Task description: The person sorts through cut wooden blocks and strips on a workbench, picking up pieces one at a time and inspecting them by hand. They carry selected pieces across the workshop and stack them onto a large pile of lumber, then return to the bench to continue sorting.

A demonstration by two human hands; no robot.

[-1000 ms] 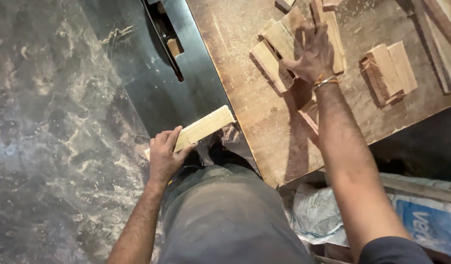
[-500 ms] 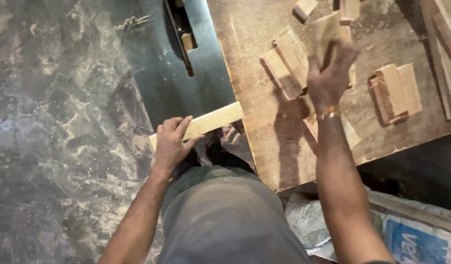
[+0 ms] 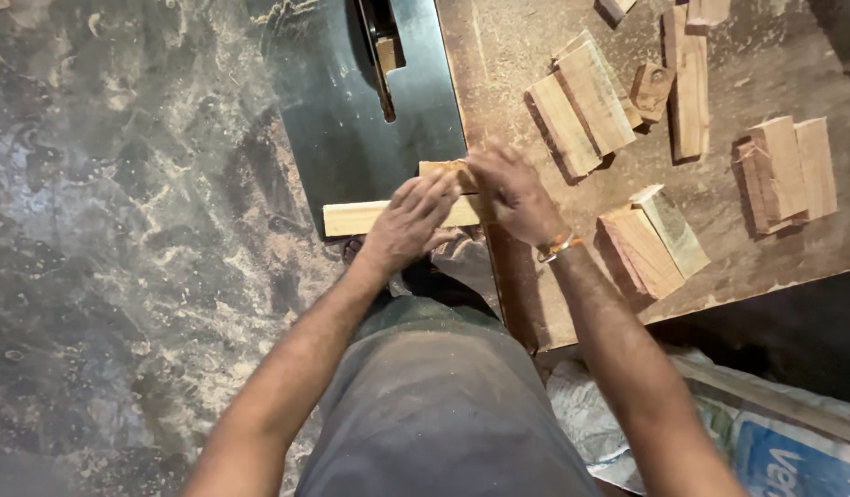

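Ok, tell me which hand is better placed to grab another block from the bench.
Right. The right hand is nearer the wood blocks on the bench; the left hand presses the pale strip.

**Sawdust-Covered Surface and Its Load of Cut Wood**

The surface (image 3: 498, 83) was a brown wooden board dusted with sawdust, joined on its left to a dark metal plate (image 3: 351, 138) with a narrow slot (image 3: 381, 55) running lengthwise. A pale wooden strip (image 3: 351, 219) lay crosswise at the plate's near edge. On the board, two flat blocks (image 3: 581, 106) rested side by side near the middle, a long piece (image 3: 690, 87) lay beyond them, a reddish stack (image 3: 786, 170) sat far right, and another angled pair (image 3: 655, 239) lay near the front edge. Below it all, the mottled floor (image 3: 121, 276) was streaked with sawdust.
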